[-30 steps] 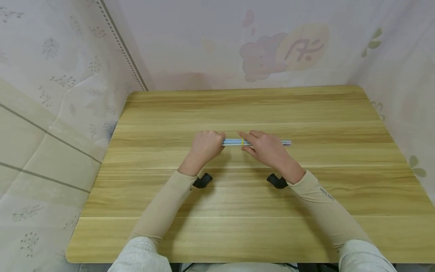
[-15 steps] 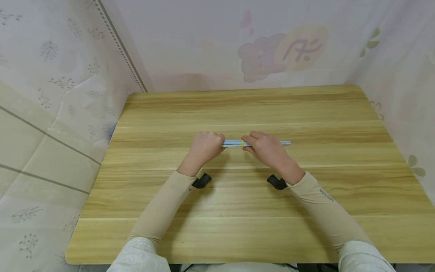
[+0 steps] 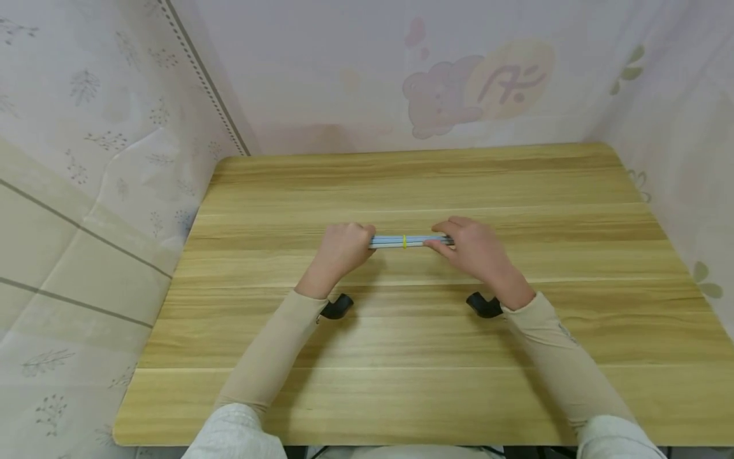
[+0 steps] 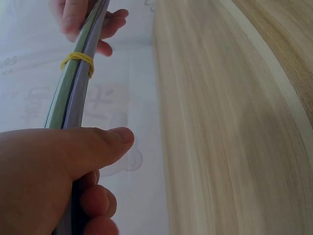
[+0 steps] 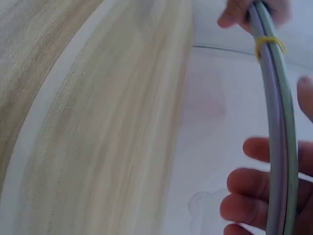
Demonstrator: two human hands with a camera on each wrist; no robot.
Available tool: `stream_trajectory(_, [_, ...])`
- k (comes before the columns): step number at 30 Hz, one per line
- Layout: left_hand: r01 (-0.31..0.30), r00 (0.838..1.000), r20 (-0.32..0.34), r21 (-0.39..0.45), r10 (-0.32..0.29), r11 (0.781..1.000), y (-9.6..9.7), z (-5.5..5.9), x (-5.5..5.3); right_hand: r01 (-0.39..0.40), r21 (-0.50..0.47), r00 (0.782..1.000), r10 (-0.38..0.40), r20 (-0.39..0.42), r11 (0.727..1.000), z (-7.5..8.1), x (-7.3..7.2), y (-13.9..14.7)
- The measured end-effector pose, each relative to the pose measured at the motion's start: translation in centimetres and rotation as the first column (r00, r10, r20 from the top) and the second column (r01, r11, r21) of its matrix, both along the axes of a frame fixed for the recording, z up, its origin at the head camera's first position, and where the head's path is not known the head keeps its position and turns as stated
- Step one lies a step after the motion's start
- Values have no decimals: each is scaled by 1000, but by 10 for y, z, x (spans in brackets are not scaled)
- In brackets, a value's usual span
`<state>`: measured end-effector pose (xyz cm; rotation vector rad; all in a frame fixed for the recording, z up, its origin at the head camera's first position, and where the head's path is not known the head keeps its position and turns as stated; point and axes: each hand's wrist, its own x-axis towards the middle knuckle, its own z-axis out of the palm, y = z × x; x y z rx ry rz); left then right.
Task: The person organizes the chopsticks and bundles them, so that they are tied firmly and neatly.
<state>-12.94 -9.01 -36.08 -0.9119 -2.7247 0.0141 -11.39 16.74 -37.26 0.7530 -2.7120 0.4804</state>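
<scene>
A bundle of pastel chopsticks (image 3: 388, 242), with blue, green and purple ones showing, lies crosswise between the hands above the table. Around its middle is a yellow rubber band (image 3: 404, 241). My left hand (image 3: 344, 245) grips the left end, thumb laid over the chopsticks in the left wrist view. At the right end is my right hand (image 3: 478, 252). Its fingers (image 5: 247, 183) reach loosely behind the bundle, and its thumb (image 5: 306, 98) stands off to the side in the right wrist view. The right tips are partly hidden by that hand.
A wooden table (image 3: 413, 376) stretches beneath both hands. Patterned pale sheets (image 3: 321, 76) hang behind it and at its sides. Black wrist mounts, one at the left wrist (image 3: 337, 307) and one at the right wrist (image 3: 484, 305), jut inward.
Half a second ago my right fingers were at the rubber band. They have moved right, off the band to the bundle's right end. My left hand keeps its grip.
</scene>
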Motion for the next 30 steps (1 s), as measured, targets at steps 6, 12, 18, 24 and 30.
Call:
stream_trajectory(6, [-8,1000,-4,6,8,1000,-1,-2,0,144,-216,967,-91,238,966,-5,-2,19])
stream_trajectory(12, [0,1000,1,-1,0,1000,1,-1,0,286,-525,871,11,491,802,-17,-7,26])
stream_trajectory(18, [58,998,36,44,-59,997,0,-2,0,347,-604,845,41,533,718,-21,-7,23])
stream_trajectory(24, [141,976,150,118,-158,983,-5,-5,-3,345,-618,829,80,553,706,-26,-9,25])
stream_trajectory(30, [143,947,266,155,-181,977,-8,-7,-6,263,-532,814,111,571,805,-29,-10,33])
